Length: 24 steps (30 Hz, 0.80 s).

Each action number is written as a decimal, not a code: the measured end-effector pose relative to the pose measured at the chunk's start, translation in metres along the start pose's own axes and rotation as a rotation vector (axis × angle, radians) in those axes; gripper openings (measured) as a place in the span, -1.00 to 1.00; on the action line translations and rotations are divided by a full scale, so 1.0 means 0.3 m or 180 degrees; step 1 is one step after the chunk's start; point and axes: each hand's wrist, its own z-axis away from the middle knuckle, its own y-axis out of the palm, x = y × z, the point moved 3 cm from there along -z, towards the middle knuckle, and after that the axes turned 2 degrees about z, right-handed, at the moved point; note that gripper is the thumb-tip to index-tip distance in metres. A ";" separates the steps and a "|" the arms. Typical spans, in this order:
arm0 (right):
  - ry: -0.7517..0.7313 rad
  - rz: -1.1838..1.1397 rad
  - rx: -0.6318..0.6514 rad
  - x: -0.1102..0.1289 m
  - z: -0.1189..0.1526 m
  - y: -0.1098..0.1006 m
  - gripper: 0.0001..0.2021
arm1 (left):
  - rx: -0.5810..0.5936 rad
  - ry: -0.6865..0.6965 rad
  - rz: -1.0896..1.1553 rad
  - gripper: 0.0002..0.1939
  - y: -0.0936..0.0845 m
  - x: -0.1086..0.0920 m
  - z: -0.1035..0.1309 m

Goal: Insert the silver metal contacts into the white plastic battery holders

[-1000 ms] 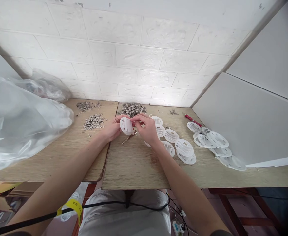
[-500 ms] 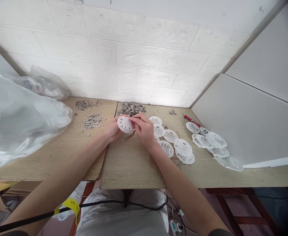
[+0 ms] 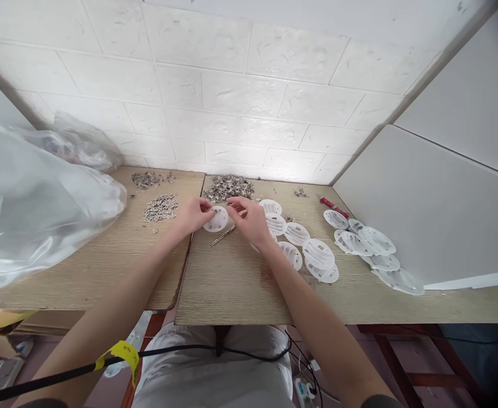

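Grip, left hand [image 3: 195, 216]: fingertips on the white disc [image 3: 217, 222]; pinching or pressing, cannot tell.
Grip, right hand [image 3: 249, 220]: fingers bent by the disc's right edge; whether holding anything, cannot tell.
Disc position: between the hands; judged unfinished.
Discs at right: nearer group [image 3: 318, 253], farther group [image 3: 376, 240]; completion not verifiable.
Metal parts left: heap [image 3: 230, 187] behind the hands, flat pile [image 3: 161, 208] farther left, both loose.

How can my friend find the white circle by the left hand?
Look below the white wall to the wooden table. In front of the biggest heap of little metal pieces, between the left hand and the right hand, is the round white disc. The other white discs lie farther right; only this one has the left hand at its edge.
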 end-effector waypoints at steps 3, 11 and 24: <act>-0.0138 0.0555 0.0253 -0.008 0.008 0.024 -0.81 | 0.0095 0.0001 -0.0422 -0.80 0.006 -0.007 0.005; -0.0048 0.1290 0.0652 -0.012 0.014 0.040 -0.78 | 0.0335 0.0253 -0.0479 -0.75 0.002 0.001 -0.005; -0.0011 0.1485 0.0764 0.007 0.019 0.063 -0.76 | 0.0388 0.0392 -0.0988 -0.81 0.018 0.015 -0.012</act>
